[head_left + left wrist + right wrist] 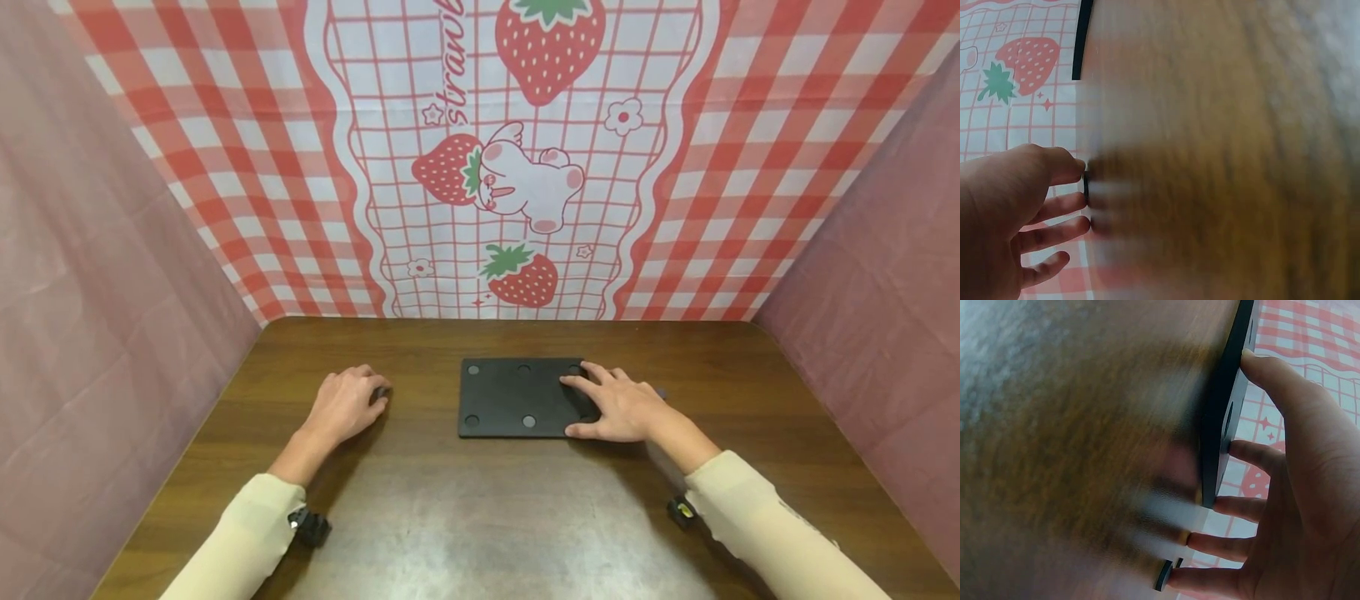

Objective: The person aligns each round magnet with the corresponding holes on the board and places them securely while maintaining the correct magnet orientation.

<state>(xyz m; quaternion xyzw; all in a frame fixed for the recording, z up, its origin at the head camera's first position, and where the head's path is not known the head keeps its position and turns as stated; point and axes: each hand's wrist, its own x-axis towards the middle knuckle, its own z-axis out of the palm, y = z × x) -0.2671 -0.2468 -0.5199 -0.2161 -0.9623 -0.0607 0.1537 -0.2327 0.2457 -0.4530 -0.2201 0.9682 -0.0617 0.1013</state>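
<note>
Watching from my end, I see the black board (495, 396) lying flat on the wooden surface (420, 517), its round hollows facing up. My right hand (622, 408) is splayed over its right end, thumb by the near edge, index finger on top; those fingers are spread in light contact, not closed round it. My left hand (348, 402), well apart from the board, has thumb and fingers bent about a small dark disc (381, 392) at surface level; I judge it a pinch, though how firm I cannot tell. Beside my right little finger lie two small dark pieces (1163, 575).

I expect the board to be stiff, fairly light and prone to slide, so I'd steady it by its long edges, clear of the hollows. The disc looks hard and thin, best taken by its rim.
</note>
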